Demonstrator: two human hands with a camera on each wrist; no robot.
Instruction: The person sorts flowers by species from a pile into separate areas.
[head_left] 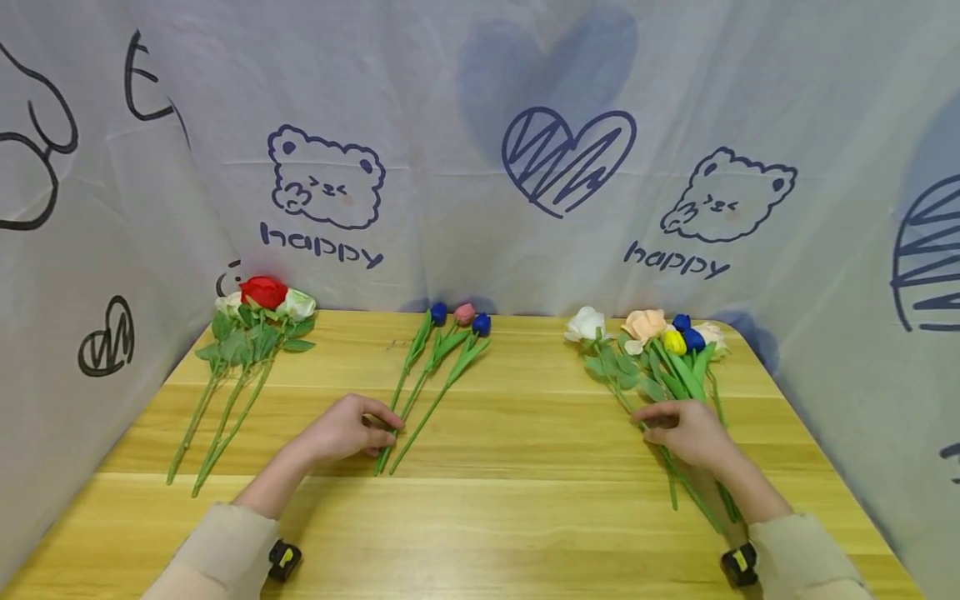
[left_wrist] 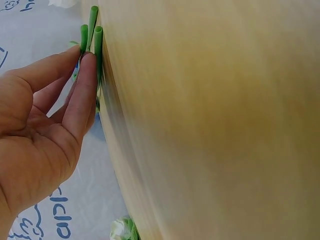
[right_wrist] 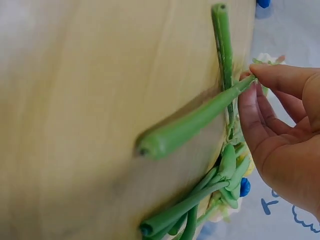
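Note:
My left hand [head_left: 354,429] pinches the lower stems of artificial tulips between thumb and fingers. Three tulips lie fanned there: a left blue tulip [head_left: 438,313], a pink tulip [head_left: 465,313] and a right blue tulip [head_left: 482,324]. Their cut stem ends [left_wrist: 98,50] stick out past the fingertips in the left wrist view; exactly which stems are gripped is partly hidden. On the right, my right hand [head_left: 686,433] pinches the stem [right_wrist: 195,120] of a white rose [head_left: 587,324] between thumb and fingertips. Beside it lie a peach rose [head_left: 645,327], a yellow tulip [head_left: 673,341] and blue tulips [head_left: 693,338].
A red rose [head_left: 264,292] with white roses [head_left: 298,305] either side lies at the table's left. The wooden table [head_left: 480,533] ends at a printed cloth backdrop [head_left: 435,108], which also rises along both sides.

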